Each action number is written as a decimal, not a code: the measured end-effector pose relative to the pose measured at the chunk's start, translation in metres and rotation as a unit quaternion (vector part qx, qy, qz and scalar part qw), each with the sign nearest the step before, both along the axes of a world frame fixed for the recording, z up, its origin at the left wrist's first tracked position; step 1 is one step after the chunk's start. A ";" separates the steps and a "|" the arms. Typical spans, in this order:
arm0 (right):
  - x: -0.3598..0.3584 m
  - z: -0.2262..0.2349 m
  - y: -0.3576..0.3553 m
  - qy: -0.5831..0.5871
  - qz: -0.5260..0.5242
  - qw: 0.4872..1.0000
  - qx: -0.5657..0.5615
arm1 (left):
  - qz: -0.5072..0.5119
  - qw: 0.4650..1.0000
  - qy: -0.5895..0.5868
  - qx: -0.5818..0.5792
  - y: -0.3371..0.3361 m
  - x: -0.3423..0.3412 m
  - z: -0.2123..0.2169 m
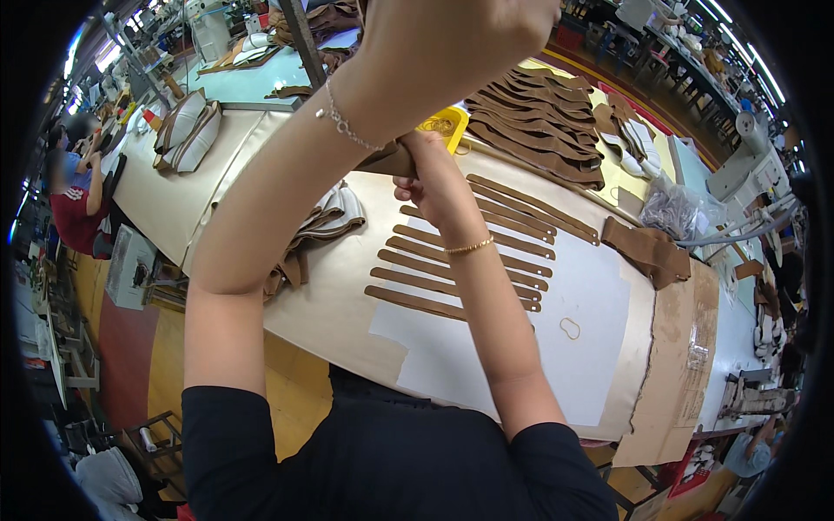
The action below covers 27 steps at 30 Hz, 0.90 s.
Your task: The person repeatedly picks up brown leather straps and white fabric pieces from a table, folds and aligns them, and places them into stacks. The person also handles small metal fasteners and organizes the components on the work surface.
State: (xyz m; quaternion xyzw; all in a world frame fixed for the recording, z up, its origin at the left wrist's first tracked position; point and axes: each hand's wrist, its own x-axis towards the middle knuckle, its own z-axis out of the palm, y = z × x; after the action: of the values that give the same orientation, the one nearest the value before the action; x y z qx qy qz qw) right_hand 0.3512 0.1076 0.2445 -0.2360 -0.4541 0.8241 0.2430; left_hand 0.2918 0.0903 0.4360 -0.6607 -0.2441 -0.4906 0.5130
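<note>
My left hand (pixel 499 30) is raised close to the camera at the top edge. It looks closed, and whatever its fingers hold is hidden. Below it, my right hand (pixel 441 182) is shut on a folded brown leather-like strip (pixel 391 161), partly covered by my left forearm. Several narrow brown straps (pixel 421 263) with a small hole at one end lie side by side on white paper (pixel 556 365), partly behind my right forearm. A loose rubber band (pixel 569 328) rests on the paper to their right.
A yellow tray (pixel 450 122) with rubber bands stands behind my right hand. Rows of wavy brown strips (pixel 539 122) lie at the far right. Bundled brown and white pieces (pixel 326 217) sit to the left. Cardboard (pixel 669 365) covers the table's right end. Other people (pixel 78 204) work at the far left.
</note>
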 end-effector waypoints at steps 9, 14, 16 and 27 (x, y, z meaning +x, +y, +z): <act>0.021 -0.023 -0.007 -0.126 0.103 0.987 0.005 | -0.018 0.992 0.008 -0.123 -0.003 -0.008 -0.042; 0.047 -0.027 -0.016 0.003 0.109 0.978 -0.175 | 0.042 0.991 0.050 -0.114 -0.011 0.006 -0.045; 0.049 -0.018 -0.027 0.021 0.056 0.974 -0.218 | 0.091 0.988 0.083 -0.090 -0.002 -0.010 -0.050; 0.034 -0.060 -0.029 0.065 0.130 0.934 -0.328 | 0.279 0.948 0.119 0.097 0.005 0.012 -0.065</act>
State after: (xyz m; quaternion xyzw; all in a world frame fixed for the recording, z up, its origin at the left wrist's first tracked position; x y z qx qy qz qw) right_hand 0.3853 0.0790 0.1846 -0.1874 -0.1688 0.9650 0.0718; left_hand 0.3037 0.0952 0.3715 -0.5666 -0.3069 -0.2676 0.7164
